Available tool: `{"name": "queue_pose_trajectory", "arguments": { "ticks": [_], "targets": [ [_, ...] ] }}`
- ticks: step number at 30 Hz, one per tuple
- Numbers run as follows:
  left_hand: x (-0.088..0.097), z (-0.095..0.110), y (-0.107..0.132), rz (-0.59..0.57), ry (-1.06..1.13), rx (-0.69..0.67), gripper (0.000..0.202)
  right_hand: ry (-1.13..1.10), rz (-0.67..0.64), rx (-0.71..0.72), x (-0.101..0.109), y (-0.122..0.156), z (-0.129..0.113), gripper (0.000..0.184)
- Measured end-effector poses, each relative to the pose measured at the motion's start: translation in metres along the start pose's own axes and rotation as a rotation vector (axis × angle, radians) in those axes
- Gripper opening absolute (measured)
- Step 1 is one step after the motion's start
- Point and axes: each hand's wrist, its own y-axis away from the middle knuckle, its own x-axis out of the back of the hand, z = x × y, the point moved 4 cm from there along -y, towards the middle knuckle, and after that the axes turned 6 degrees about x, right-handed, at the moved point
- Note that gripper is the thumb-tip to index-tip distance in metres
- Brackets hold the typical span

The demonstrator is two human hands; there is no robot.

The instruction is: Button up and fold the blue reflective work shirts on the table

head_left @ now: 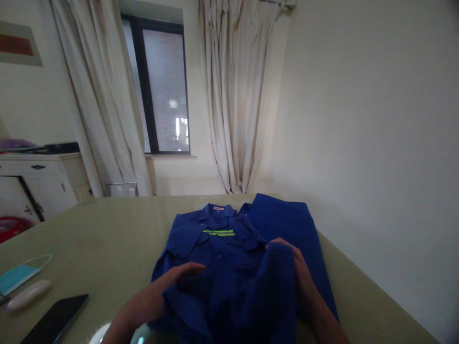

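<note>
A blue work jacket (219,258) lies on the table with its collar facing away from me, a label inside the collar and a yellow-green reflective strip across it. My left hand (184,273) is closed on the jacket's near left part, its fingers curving over the cloth and partly hidden by it. On the other side my right hand (292,253) grips a raised fold of the same jacket. That fold hangs down toward me. Behind it, folded blue trousers or similar blue cloth (283,215) lies along the table's right side.
On the left of the table (107,239) lie a black phone (55,320), a pale oval object (28,295) and a blue face mask (19,278). A shiny round item (99,333) shows beside my left forearm. The wall (369,157) borders the table's right side.
</note>
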Motion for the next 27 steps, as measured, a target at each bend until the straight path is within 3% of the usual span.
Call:
{"name": "queue_pose_trajectory", "arguments": {
  "ticks": [3,6,9,13,17,19,22,25,27],
  "targets": [
    [-0.018,-0.011,-0.014,0.078,-0.432,0.212,0.095,0.272,-0.341,0.062,-0.036,0.005,-0.003,0.018],
    [-0.029,-0.019,-0.028,0.102,-0.59,0.28,0.099,0.542,-0.44,0.095,-0.055,0.012,0.011,0.019],
    [-0.024,-0.027,-0.046,0.195,-0.634,0.273,0.079,0.712,-0.474,0.055,-0.07,0.004,0.03,0.027],
    [-0.002,-0.04,-0.073,0.516,-0.636,0.209,0.045,0.755,-0.418,-0.018,-0.092,-0.038,0.045,0.029],
    [0.015,-0.049,-0.077,0.729,-0.348,0.015,0.039,0.644,-0.281,0.014,-0.101,-0.075,0.035,0.026],
    [0.022,-0.05,-0.063,0.775,-0.087,-0.087,0.039,0.574,-0.2,0.055,-0.089,-0.074,0.019,0.031],
    [0.03,-0.052,-0.029,0.738,0.287,-0.104,0.035,0.356,-0.128,0.105,-0.048,-0.043,-0.007,0.035],
    [0.034,-0.053,0.017,0.588,0.472,-0.062,0.033,0.18,-0.182,0.077,0.008,0.01,-0.022,0.034],
    [0.035,-0.056,0.05,0.409,0.444,-0.044,0.033,0.259,-0.207,0.075,0.047,0.046,-0.026,0.036]
  ]
}}
